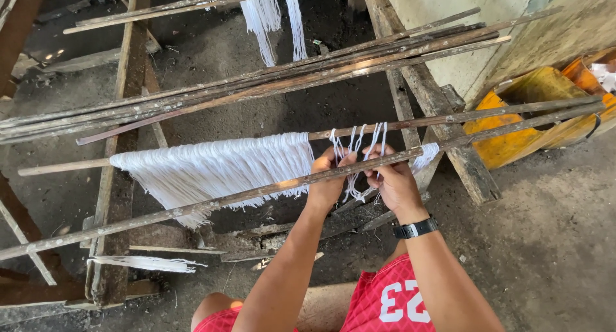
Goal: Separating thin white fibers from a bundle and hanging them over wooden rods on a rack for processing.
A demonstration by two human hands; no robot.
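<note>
My hands work loose white strands on a drying rack of wooden poles.

Head view: my left hand and right hand meet at the near pole, each pinched shut on a few of the white strands that loop over the far pole behind it. A thick curtain of the same strands hangs just to the left, draped between the two poles. They look soft, limp and light, likely quick to tangle or snap if tugged, so I judge them best taken a few at a time near the loop, between fingertips. A bundle of bare poles lies across the frame beyond, a yellow container stands by the wall, and a black watch sits on my right wrist.
</note>
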